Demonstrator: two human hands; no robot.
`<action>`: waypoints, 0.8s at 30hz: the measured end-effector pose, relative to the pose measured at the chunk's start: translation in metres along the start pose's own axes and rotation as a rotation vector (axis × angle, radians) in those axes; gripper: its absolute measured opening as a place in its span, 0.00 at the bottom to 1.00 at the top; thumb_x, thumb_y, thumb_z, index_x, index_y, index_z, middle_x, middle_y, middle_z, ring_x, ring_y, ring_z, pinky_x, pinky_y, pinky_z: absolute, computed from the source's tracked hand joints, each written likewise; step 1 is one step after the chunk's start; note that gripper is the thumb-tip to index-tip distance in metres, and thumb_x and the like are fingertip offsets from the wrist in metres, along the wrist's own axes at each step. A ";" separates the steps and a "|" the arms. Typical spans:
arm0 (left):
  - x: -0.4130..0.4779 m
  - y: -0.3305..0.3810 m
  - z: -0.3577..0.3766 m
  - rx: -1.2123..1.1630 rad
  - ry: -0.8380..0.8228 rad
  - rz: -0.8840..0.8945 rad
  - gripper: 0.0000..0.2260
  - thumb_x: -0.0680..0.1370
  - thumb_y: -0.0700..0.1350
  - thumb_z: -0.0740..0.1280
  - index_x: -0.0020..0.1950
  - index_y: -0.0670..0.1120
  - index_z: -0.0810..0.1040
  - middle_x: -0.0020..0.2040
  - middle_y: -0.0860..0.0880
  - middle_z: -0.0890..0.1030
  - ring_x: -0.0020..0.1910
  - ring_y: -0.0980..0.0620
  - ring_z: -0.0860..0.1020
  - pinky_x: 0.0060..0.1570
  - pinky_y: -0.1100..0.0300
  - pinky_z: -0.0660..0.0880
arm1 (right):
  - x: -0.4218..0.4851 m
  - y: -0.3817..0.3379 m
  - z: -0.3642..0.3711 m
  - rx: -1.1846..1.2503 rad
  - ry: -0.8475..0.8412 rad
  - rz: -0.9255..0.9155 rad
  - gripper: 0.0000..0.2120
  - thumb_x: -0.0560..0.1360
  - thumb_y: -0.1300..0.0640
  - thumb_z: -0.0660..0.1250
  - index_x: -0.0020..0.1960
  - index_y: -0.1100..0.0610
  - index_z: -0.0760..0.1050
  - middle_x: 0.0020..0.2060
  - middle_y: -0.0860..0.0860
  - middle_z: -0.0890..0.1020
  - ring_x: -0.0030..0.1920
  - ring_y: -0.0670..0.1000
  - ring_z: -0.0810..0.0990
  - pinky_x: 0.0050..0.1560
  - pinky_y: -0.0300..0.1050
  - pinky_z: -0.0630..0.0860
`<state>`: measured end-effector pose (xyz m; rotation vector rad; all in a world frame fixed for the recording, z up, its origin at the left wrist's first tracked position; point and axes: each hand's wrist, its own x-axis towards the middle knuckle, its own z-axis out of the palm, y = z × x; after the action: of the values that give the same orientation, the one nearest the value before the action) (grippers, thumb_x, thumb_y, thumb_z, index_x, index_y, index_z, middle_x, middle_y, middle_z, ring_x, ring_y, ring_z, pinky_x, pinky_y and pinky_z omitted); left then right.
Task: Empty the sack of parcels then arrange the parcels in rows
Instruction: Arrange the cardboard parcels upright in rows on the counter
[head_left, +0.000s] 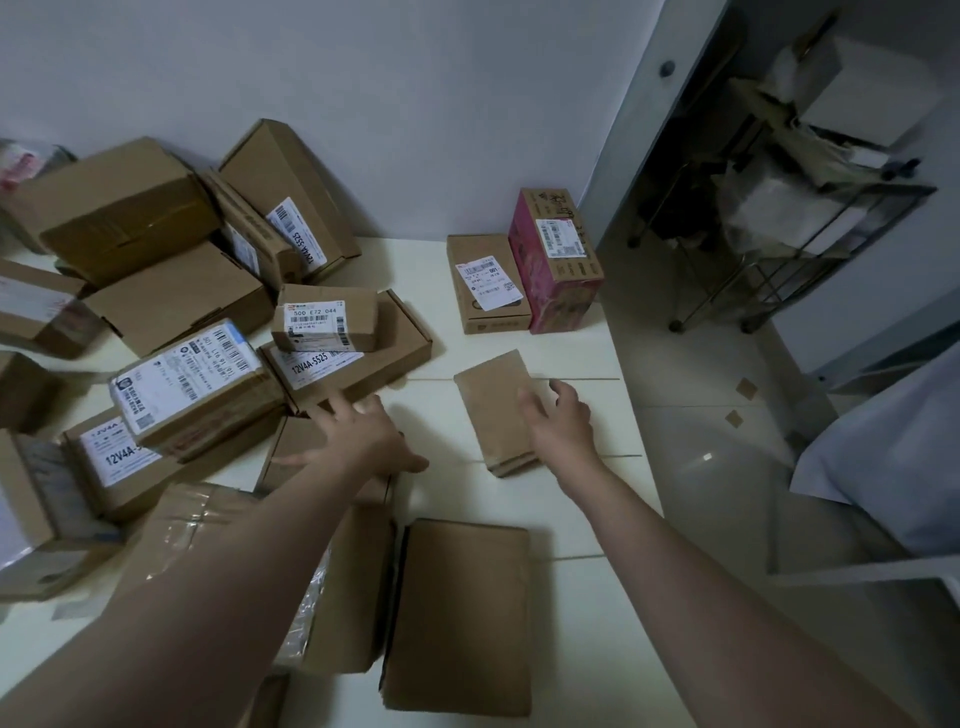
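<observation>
Brown parcels (171, 312) heap at the frame's left on the white tabletop (571, 519). The right hand (561, 421), grip wide, rests on a flat parcel (493, 415) mid-frame; the left hand (363, 436) spreads wide.

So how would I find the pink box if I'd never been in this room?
Look at the far right end of the white floor, where the wall meets the grey doorframe. Two parcels stand side by side there, apart from the big heap on the left: a brown cardboard box with a white label and, to its right, the pink cardboard box. It is the only pink parcel; every other one is brown.
</observation>
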<state>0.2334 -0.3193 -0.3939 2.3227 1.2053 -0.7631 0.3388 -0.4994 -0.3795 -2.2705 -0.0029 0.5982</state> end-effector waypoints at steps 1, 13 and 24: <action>-0.003 0.000 0.003 0.007 -0.030 -0.014 0.55 0.64 0.68 0.74 0.80 0.51 0.45 0.78 0.39 0.37 0.76 0.31 0.38 0.71 0.32 0.55 | -0.005 -0.003 0.004 -0.068 -0.027 -0.035 0.36 0.74 0.37 0.64 0.76 0.50 0.57 0.73 0.54 0.61 0.71 0.61 0.61 0.67 0.55 0.66; -0.029 0.035 0.014 0.290 -0.088 0.122 0.36 0.78 0.47 0.67 0.78 0.43 0.49 0.76 0.41 0.49 0.76 0.32 0.44 0.73 0.34 0.49 | 0.005 0.013 0.006 -0.647 0.029 -0.022 0.43 0.74 0.41 0.66 0.78 0.53 0.45 0.76 0.57 0.42 0.70 0.63 0.55 0.63 0.59 0.71; -0.014 0.063 0.012 0.409 -0.081 0.489 0.58 0.64 0.59 0.79 0.80 0.56 0.42 0.80 0.50 0.41 0.78 0.42 0.39 0.66 0.26 0.52 | 0.022 0.044 -0.037 -0.028 0.194 -0.023 0.31 0.78 0.45 0.62 0.77 0.53 0.56 0.73 0.56 0.62 0.70 0.58 0.66 0.62 0.50 0.67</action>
<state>0.2757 -0.3691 -0.3874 2.7181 0.4311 -0.9707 0.3664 -0.5516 -0.3975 -2.3441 0.0580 0.3666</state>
